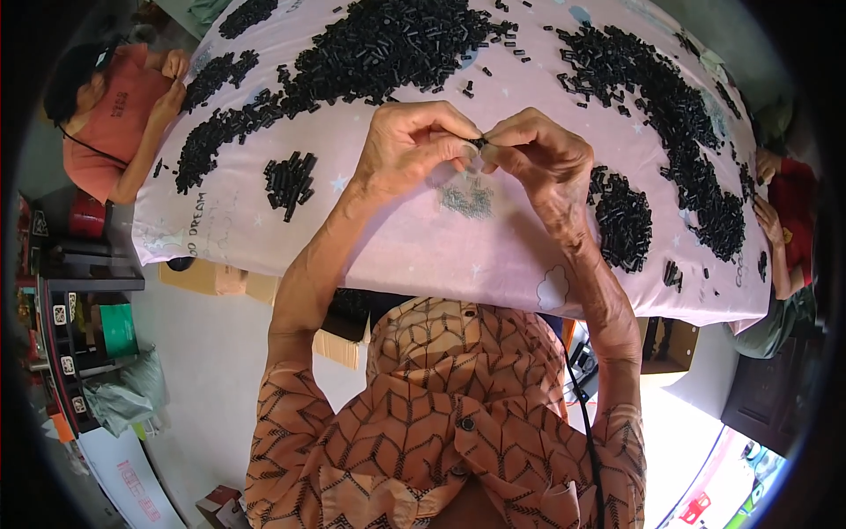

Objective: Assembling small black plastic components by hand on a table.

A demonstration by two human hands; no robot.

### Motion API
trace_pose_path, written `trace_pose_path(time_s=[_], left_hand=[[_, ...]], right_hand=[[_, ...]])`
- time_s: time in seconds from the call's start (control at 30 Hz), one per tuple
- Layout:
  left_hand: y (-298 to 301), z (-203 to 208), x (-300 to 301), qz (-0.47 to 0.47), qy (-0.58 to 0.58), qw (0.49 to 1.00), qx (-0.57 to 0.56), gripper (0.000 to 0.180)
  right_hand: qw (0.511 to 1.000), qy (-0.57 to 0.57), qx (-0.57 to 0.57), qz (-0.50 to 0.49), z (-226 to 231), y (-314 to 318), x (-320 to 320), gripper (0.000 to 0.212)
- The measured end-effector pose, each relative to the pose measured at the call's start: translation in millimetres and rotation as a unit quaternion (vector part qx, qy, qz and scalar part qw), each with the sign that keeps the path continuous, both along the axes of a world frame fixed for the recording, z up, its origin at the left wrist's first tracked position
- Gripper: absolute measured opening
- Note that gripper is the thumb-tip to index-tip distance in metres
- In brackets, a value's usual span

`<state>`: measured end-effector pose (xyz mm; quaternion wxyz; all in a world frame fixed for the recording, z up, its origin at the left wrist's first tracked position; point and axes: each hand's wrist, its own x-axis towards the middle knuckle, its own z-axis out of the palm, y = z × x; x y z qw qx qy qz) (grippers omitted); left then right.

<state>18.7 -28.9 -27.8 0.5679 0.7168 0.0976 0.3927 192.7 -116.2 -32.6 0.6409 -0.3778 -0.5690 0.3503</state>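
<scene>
Both hands meet over the middle of the table, fingertips together. My left hand [412,145] pinches one end of a small black cylindrical piece [477,142]. My right hand [544,157] pinches its other end, and the fingers cover most of it. Beneath the hands a pile of tiny silvery pins [467,199] lies on the pink cloth. To the left is a small heap of longer black pieces [290,183]. By my right wrist sits another heap of black pieces [624,225].
A large mound of black pieces [397,44] covers the far side of the pink-covered table [397,256]. A long band of them [683,132] runs down the right. One person in orange [119,115] sits at the left edge, another in red [790,220] at the right.
</scene>
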Motion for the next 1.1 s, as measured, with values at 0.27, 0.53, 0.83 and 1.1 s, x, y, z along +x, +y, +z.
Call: trace_pose_path(time_s=[0.27,0.53,0.83,1.1], left_hand=[[4.1,-2.7,-0.3,-0.03,-0.017,0.996,-0.085,0.015],[2.1,-4.5,1.9,-0.059,-0.056,0.985,-0.152,0.018],[2.5,-5.6,2.6,-0.081,-0.056,0.982,-0.161,0.021],[4.0,-6.7,2.2,-0.053,-0.069,0.984,-0.156,0.019]], right_hand=[[0.996,0.077,-0.01,0.052,9.4,-3.2,-3.6,0.012],[0.995,-0.045,0.09,-0.011,4.3,-1.2,-5.8,0.011],[0.997,-0.041,0.071,-0.011,-0.6,-2.5,-6.9,0.012],[1.0,0.026,0.011,0.0,3.1,-4.5,-9.7,0.011]])
